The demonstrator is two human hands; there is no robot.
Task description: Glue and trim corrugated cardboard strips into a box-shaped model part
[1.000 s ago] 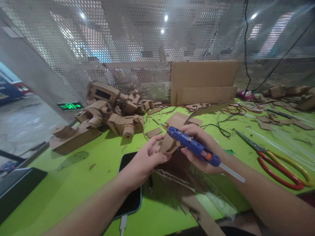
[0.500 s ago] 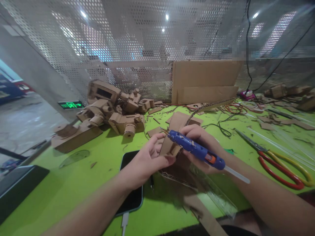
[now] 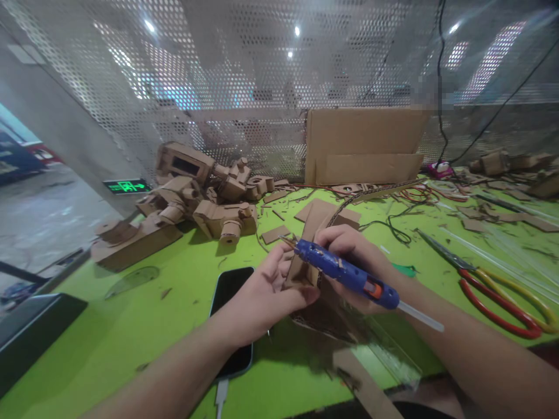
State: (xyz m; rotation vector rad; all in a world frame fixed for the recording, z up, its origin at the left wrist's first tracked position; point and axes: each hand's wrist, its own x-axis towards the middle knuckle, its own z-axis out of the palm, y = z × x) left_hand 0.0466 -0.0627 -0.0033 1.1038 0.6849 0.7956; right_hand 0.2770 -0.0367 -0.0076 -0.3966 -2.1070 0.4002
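A folded cardboard piece (image 3: pixel 301 270) is gripped by my left hand (image 3: pixel 275 288), its thumb pressed on the near edge and the fingers behind. My right hand (image 3: pixel 358 256) is closed around a blue glue gun (image 3: pixel 338 267) with an orange part on its body. From the gun's rear end sticks a clear glue stick (image 3: pixel 421 319). The nozzle points left, over the cardboard and close to my left fingertips. A curved cardboard strip (image 3: pixel 349 202) rises behind my right hand. Under my hands lies darker cardboard, partly hidden.
A phone (image 3: pixel 231 291) with a white cable lies left of my hands. Several cardboard camera-like models (image 3: pixel 227 221) stand at the back left. Scissors (image 3: pixel 489 285) with red and yellow handles lie right, near clear glue sticks. Cardboard sheets (image 3: pixel 367 139) lean against the perforated panel.
My left hand and the cardboard piece have shifted slightly down and to the right. The glue gun has tipped a little, its nozzle slightly lower and further left.
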